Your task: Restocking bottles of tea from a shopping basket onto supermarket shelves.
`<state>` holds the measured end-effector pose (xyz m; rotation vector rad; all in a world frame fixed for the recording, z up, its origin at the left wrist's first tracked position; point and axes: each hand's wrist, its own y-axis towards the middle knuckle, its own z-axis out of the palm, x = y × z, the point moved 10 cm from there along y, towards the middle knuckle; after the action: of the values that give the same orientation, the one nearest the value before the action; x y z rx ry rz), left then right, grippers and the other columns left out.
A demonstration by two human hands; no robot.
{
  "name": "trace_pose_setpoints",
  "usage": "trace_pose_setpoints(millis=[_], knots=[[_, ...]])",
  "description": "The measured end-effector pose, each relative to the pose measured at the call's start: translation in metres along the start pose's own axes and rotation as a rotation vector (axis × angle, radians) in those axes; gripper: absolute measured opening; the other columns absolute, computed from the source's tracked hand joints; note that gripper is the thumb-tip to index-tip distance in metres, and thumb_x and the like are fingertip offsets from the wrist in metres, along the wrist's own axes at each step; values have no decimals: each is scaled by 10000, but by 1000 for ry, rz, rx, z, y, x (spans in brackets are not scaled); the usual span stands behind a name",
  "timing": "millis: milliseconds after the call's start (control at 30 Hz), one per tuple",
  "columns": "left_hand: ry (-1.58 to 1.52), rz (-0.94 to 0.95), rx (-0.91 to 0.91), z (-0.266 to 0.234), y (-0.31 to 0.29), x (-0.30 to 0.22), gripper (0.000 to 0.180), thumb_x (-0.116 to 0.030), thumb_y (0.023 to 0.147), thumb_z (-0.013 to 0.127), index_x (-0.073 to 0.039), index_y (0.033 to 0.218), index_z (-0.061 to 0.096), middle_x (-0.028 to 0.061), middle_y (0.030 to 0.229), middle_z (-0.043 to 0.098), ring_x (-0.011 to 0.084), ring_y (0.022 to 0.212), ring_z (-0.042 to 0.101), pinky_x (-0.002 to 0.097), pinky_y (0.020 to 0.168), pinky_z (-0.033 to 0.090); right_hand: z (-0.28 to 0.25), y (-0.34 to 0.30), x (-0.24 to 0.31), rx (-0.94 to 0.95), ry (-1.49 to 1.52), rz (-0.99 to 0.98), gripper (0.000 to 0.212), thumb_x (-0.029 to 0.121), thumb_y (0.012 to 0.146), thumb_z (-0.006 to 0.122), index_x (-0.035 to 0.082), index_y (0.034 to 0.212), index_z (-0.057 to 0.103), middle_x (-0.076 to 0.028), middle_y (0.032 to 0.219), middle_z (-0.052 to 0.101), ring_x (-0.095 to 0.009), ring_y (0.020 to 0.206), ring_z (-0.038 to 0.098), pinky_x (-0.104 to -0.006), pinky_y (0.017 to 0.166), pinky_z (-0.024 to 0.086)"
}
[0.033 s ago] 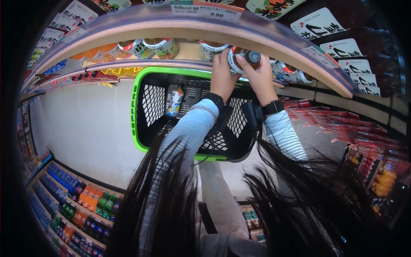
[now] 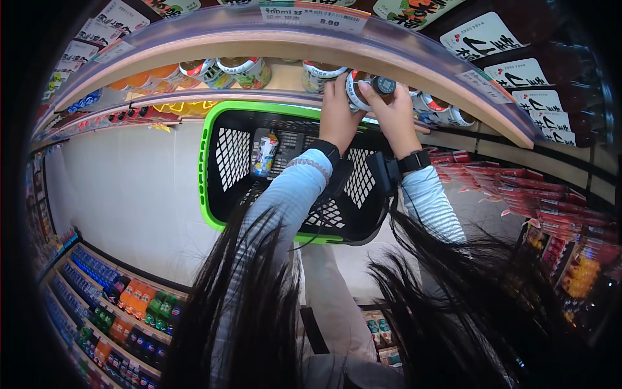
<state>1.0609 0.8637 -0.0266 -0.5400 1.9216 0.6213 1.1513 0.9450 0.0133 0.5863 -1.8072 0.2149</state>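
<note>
At the front of the shelf, both my hands are closed round a bottle with a dark cap, a white printed band and what looks like a brownish drink. My left hand grips its left side, its fingertips partly hidden. My right hand wraps the right side near the cap, the thumb lying across the bottle. Below my wrists hangs a black shopping basket with a bright green rim. Inside it, towards the far left, lies a small white, blue and yellow package.
More bottles with white bands stand on the shelf beside my hands. A wooden shelf edge with price labels curves above them. Hanging red packets are at the right. Shelves of soft drink bottles stand at lower left.
</note>
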Motion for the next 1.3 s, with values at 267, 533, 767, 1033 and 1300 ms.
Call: trace_pose_setpoints(millis=[267,533,767,1033,1300], knots=[[-35,-88,-52,8,2,5,766,10,631,717,-20,1282,314,211,1189,408,407,1122,413,414,928,383,7,13,-3,80,162,63,350,209,794,684,-19,1036,574,-95,944,630,-151,833,606,-276,735,479],[15,-81,-115,7,3,9,539,22,658,683,10,1100,376,218,1117,421,414,1018,465,426,856,401,5,30,12,94,-276,-6,365,235,777,702,-24,1012,598,-93,909,633,-149,807,597,-266,708,482],[31,-56,-150,6,5,8,535,57,617,679,4,1056,377,218,1077,402,438,1007,439,444,834,392,-3,25,2,62,-91,54,388,307,750,695,17,998,625,-128,924,658,-252,825,630,-335,729,477],[50,-80,-150,8,10,7,528,-23,679,710,6,1084,374,216,1076,416,422,986,458,427,833,397,12,50,8,289,-601,-56,486,448,809,596,65,1108,585,-116,1072,612,-241,975,580,-341,817,451],[73,-105,-159,4,8,7,536,-32,668,720,14,1073,372,219,1063,419,434,968,465,429,820,405,13,44,15,352,-488,-13,476,444,815,593,56,1090,594,-124,1055,620,-257,969,574,-337,841,427]])
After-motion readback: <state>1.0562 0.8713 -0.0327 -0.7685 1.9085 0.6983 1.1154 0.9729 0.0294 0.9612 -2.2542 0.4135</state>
